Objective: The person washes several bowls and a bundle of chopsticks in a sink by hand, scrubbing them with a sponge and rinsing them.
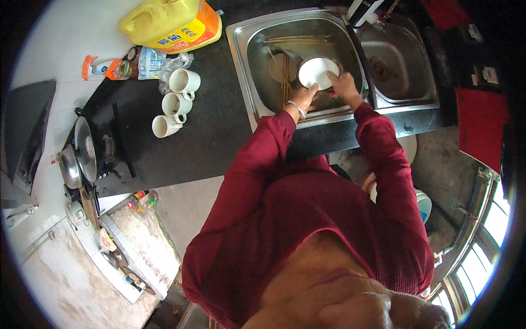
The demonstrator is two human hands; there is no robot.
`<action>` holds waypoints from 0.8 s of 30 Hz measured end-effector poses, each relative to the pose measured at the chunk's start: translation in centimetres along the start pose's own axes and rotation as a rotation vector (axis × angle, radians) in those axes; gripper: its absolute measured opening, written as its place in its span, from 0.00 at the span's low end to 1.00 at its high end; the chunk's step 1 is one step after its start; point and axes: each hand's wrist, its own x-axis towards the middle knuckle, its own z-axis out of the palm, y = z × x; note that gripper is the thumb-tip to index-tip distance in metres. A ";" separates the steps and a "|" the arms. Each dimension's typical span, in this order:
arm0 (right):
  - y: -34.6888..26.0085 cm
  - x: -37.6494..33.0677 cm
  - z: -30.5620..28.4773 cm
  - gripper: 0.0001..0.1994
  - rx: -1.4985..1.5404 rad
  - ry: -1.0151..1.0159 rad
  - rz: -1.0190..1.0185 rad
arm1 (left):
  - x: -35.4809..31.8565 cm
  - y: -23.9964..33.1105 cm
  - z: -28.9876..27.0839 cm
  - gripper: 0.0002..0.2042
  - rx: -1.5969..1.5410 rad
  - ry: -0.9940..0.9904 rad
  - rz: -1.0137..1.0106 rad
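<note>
A white bowl [316,72] is held over the large steel sink basin [257,55]. My left hand [303,98], with a bracelet at the wrist, pinches its near rim, thumb on the white surface. My right hand [344,88] closes on its right edge; most of those fingertips are hidden. Chopsticks [286,79] lie in the basin left of my hands, several of them bunched and others [298,40] along the far side. Another round dish [278,67] sits low in the basin beside them.
Three white mugs [176,104] stand on the black counter [211,142] at left. Behind them are a yellow jug [164,24], a spray bottle [101,68] and a plastic bag [174,66]. A smaller basin [392,66] adjoins on the right. A wok [87,148] is at far left.
</note>
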 end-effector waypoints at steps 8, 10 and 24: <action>2.1 3.4 0.9 0.15 -0.654 0.076 -0.018 | 1.7 -1.8 -2.6 0.21 -0.072 0.162 -0.272; 1.1 2.4 1.6 0.16 -0.622 -0.029 0.032 | 1.3 -1.2 -2.3 0.20 -0.008 0.146 -0.279; -0.7 1.2 -1.2 0.18 0.665 -0.348 0.065 | -2.3 7.2 0.9 0.23 0.268 0.129 0.254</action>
